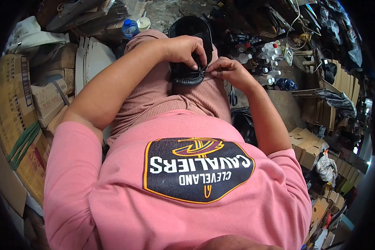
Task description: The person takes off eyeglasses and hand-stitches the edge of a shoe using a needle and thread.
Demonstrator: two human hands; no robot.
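Observation:
A black leather piece, long and rounded like a shoe (188, 80), rests across my thighs, its near edge gathered in small puckers. From above, my left hand (186, 50) reaches over it, thumb and fingers bent together in a closed pinch at its inner side. My right hand (229, 71) is closed too, thumb against forefinger at the right edge of the black piece. Something thin shows at these fingertips, too small to name. Whatever is between the left fingertips is hidden.
Beyond my left knee stand a blue-capped bottle (130, 28) and a white cup (143, 23). Cardboard boxes (46, 98) are piled on the left. Several plastic bottles (271, 50) crowd the floor at right, with scissors (232, 98) beside my right thigh.

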